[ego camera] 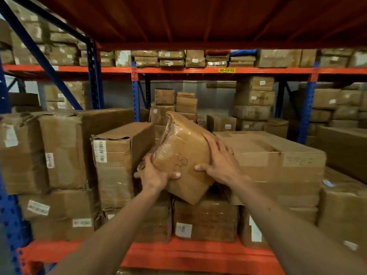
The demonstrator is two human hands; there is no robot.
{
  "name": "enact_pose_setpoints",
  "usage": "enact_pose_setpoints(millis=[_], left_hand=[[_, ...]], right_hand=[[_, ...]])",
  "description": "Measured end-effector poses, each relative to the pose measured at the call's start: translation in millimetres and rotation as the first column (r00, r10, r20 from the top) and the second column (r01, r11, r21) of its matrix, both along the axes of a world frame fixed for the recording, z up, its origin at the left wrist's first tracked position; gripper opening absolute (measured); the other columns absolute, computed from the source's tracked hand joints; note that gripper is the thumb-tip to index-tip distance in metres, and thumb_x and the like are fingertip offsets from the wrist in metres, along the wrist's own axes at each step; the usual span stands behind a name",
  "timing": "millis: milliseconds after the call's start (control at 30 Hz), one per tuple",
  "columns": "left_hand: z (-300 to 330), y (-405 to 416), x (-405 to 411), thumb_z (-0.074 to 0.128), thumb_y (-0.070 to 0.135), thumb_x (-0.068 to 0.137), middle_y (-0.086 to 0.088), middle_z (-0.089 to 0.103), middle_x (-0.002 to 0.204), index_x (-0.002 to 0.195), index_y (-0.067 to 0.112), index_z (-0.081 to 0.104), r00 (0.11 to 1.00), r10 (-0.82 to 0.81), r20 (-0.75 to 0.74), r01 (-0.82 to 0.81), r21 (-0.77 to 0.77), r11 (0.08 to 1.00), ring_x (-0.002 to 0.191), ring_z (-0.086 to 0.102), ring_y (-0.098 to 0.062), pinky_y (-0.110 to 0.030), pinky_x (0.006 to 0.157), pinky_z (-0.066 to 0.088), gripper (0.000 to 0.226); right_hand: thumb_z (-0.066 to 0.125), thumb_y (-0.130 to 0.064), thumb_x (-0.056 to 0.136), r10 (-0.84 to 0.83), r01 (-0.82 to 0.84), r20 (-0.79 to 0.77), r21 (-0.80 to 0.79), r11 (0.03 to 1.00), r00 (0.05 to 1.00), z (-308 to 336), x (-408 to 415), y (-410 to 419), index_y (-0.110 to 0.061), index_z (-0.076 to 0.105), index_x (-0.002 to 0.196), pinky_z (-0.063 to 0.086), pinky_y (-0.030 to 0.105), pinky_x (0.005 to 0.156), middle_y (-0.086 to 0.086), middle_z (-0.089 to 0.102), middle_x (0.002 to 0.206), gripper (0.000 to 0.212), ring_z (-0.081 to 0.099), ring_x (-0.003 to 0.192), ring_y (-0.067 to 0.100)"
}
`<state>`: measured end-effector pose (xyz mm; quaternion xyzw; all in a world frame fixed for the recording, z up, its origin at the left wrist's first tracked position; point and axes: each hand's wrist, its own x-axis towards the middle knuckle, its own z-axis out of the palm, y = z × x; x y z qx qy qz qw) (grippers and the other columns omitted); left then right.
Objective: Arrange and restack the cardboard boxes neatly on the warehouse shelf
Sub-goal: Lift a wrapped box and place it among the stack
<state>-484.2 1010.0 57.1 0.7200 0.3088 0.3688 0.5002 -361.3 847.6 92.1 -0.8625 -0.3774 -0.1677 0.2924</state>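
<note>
A taped cardboard box (182,155) with black scribbles on its face is tilted in the gap between two stacks on the shelf. My left hand (154,174) grips its lower left corner, thumb over the front face. On its right side lies my right hand (218,161), fingers spread up along the edge. The box's lower corner hangs over a lower box (204,221) with a white label. To the left stands a tall box (117,165) with a barcode label; to the right lies a wide flat box (278,161).
The orange shelf beam (178,253) runs along the front edge below the boxes. Blue uprights (10,215) frame the left side. An orange deck (198,20) hangs low overhead. More boxes (254,104) fill the racks behind.
</note>
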Motion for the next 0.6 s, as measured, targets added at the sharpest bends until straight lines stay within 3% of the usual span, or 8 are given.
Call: enact_pose_setpoints(millis=[133, 233, 300, 433, 500, 567, 600], left_hand=[[22, 20, -12, 0.096, 0.043, 0.031, -0.01, 0.045, 0.141, 0.14, 0.044, 0.033, 0.994, -0.014, -0.104, 0.035, 0.206, 0.978, 0.13, 0.044, -0.038, -0.058, 0.107, 0.04, 0.126], [29, 0, -9, 0.098, 0.032, 0.044, -0.018, 0.024, 0.145, 0.142, 0.046, 0.029, 0.985, 0.024, -0.173, 0.04, 0.357, 0.933, 0.128, 0.037, -0.047, -0.059, 0.108, 0.037, 0.121], [35, -7, -5, 0.097, 0.028, 0.05, -0.02, 0.02, 0.142, 0.146, 0.044, 0.024, 0.978, 0.048, -0.202, 0.045, 0.432, 0.901, 0.123, 0.041, -0.05, -0.06, 0.105, 0.039, 0.122], [40, -9, 4, 0.096, 0.029, 0.052, -0.021, 0.022, 0.139, 0.146, 0.043, 0.023, 0.949, 0.111, -0.296, 0.081, 0.567, 0.82, 0.122, 0.041, -0.05, -0.06, 0.1, 0.045, 0.12], [41, -15, 11, 0.096, 0.029, 0.053, -0.02, 0.022, 0.138, 0.146, 0.042, 0.026, 0.936, 0.112, -0.333, 0.131, 0.627, 0.768, 0.123, 0.039, -0.048, -0.057, 0.098, 0.044, 0.117], [41, -16, 17, 0.096, 0.03, 0.053, -0.019, 0.02, 0.139, 0.146, 0.041, 0.025, 0.929, 0.118, -0.351, 0.154, 0.656, 0.739, 0.123, 0.039, -0.048, -0.057, 0.096, 0.046, 0.117], [41, -15, 19, 0.096, 0.03, 0.053, -0.019, 0.02, 0.139, 0.145, 0.041, 0.025, 0.927, 0.123, -0.355, 0.157, 0.665, 0.73, 0.123, 0.04, -0.048, -0.056, 0.095, 0.047, 0.117]], right_hand=[[0.079, -0.058, 0.074, -0.009, 0.031, -0.128, 0.167, 0.985, 0.992, -28, -19, 11, -0.05, -0.003, 0.15, 0.032, 0.06, 0.107, 0.005, 0.018, 0.155, 0.113, 0.024, 0.139, 0.036], [0.08, -0.059, 0.072, -0.008, 0.081, -0.223, 0.322, 0.943, 0.975, -57, -14, -1, -0.047, 0.0, 0.15, 0.032, 0.06, 0.11, 0.003, 0.018, 0.154, 0.112, 0.024, 0.14, 0.035], [0.08, -0.058, 0.074, 0.001, 0.091, -0.25, 0.358, 0.929, 0.968, -63, -11, -7, -0.044, 0.002, 0.15, 0.031, 0.06, 0.113, 0.005, 0.019, 0.154, 0.11, 0.024, 0.142, 0.034], [0.081, -0.054, 0.075, -0.12, 0.176, -0.326, 0.148, 0.973, 0.938, -56, -8, -6, -0.034, -0.001, 0.148, 0.037, 0.06, 0.109, 0.018, 0.028, 0.152, 0.112, 0.037, 0.136, 0.04], [0.082, -0.057, 0.071, -0.233, 0.24, -0.3, -0.014, 0.971, 0.925, -50, -6, -7, -0.024, -0.008, 0.149, 0.042, 0.057, 0.105, 0.021, 0.044, 0.143, 0.124, 0.048, 0.129, 0.04], [0.085, -0.06, 0.065, -0.344, 0.329, -0.147, -0.12, 0.937, 0.927, -40, -9, -7, -0.016, -0.016, 0.151, 0.049, 0.051, 0.095, 0.021, 0.055, 0.132, 0.14, 0.057, 0.117, 0.038], [0.088, -0.058, 0.062, -0.391, 0.386, -0.018, -0.13, 0.913, 0.92, -33, -13, -5, -0.015, -0.017, 0.152, 0.051, 0.048, 0.092, 0.022, 0.052, 0.132, 0.145, 0.057, 0.115, 0.038]])
